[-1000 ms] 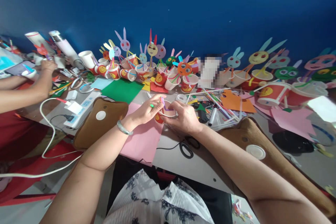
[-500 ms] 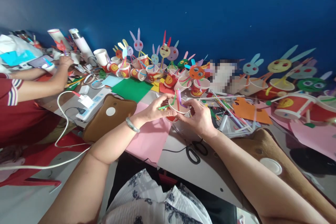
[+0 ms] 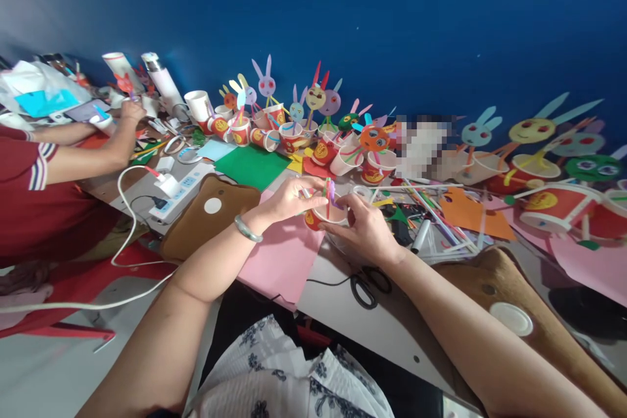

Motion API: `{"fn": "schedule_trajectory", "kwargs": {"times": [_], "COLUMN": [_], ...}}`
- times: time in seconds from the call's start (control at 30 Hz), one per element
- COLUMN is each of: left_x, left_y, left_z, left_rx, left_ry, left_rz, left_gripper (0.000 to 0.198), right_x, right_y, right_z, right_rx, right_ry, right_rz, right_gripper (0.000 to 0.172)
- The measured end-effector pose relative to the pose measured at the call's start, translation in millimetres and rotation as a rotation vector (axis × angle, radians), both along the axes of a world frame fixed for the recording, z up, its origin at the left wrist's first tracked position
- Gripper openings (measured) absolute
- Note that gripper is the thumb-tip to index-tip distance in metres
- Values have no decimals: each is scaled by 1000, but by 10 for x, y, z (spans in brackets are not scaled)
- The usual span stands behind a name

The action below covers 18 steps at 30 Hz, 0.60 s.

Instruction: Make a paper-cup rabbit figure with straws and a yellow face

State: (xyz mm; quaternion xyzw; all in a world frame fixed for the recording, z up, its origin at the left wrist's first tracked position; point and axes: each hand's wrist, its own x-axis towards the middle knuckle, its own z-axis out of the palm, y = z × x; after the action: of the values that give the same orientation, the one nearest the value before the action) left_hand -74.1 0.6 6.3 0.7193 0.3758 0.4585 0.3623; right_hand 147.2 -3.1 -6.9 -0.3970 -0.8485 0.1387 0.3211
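Between my hands is a paper cup [image 3: 337, 212], red outside and pale inside, with its opening facing up toward me. Thin green, red and purple straws [image 3: 331, 192] rise at its far rim. My left hand [image 3: 296, 199], with a bangle on the wrist, has its fingertips pinched around these straws at the cup's left side. My right hand [image 3: 365, 225] is curled round the cup's right side, its thumb along the near rim and a finger by the purple straw. The hands partly hide the cup's outer wall.
Black-handled scissors [image 3: 365, 290] lie near the table's front edge. Pink paper [image 3: 279, 268] and a brown cushion [image 3: 206, 215] are at left, another brown cushion [image 3: 484, 294] at right. Rabbit-faced paper cups [image 3: 291, 134] line the wall. A co-worker's arm [image 3: 108, 150] reaches in at far left.
My left fingers have moved from the cup's side up to the straws at its rim. My right hand keeps hold of the cup. The view has swung slightly left.
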Motion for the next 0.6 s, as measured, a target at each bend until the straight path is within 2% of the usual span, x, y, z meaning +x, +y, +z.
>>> {"fn": "schedule_trajectory", "kwargs": {"times": [0.17, 0.37, 0.6], "left_x": [31, 9, 20], "left_y": [-54, -54, -38], "left_z": [59, 71, 8], "left_rx": [144, 211, 250], "left_ry": [167, 251, 309], "left_rz": [1, -9, -26], "left_gripper": [10, 2, 4], "right_x": [7, 27, 37], "right_y": [-29, -27, -8], "right_z": [-37, -52, -18], "right_rx": [138, 321, 255], "right_ry": [-132, -255, -250], "right_rz": [43, 49, 27], "right_gripper": [54, 56, 48]}}
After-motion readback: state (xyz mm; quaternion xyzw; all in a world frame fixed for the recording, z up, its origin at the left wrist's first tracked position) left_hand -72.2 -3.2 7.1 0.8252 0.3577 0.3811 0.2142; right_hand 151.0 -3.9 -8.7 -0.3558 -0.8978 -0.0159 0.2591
